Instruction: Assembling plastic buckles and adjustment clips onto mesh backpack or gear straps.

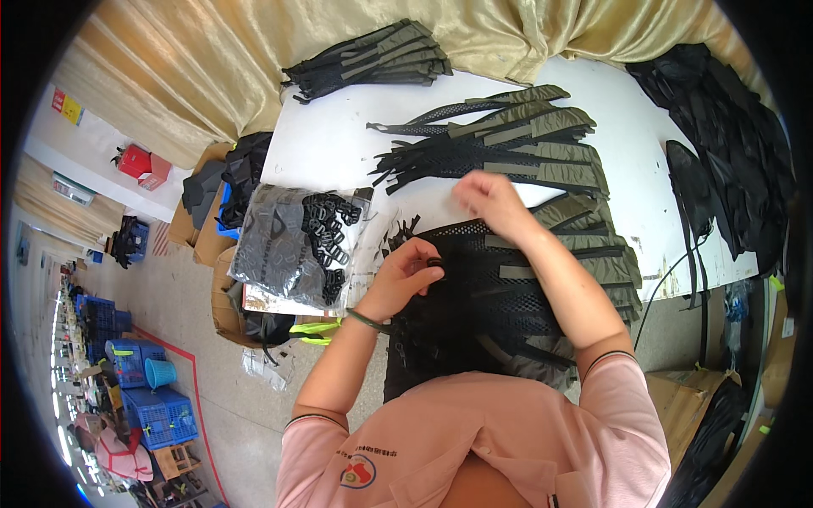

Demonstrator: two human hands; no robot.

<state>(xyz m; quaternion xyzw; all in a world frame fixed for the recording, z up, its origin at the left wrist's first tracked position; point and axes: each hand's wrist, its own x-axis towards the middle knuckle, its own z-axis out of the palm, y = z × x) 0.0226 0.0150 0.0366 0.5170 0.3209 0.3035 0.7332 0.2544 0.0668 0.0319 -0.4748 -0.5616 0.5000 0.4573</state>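
Observation:
My left hand is closed, thumb against fingers, on a small black piece that looks like a plastic buckle or a strap end. It is over the left side of a black mesh and olive fabric strap piece lying across the near table edge and my lap. My right hand is raised a little farther off and to the right, over the strap pieces. Motion smears its fingers, and whether anything is in them cannot be made out. Beside my left hand, a clear plastic bag carries loose black plastic buckles.
More olive and black strap pieces fan out on the white table, with another bundle at the back. Black fabric items are heaped at the right. Cardboard boxes stand left of the table. Blue crates are on the floor.

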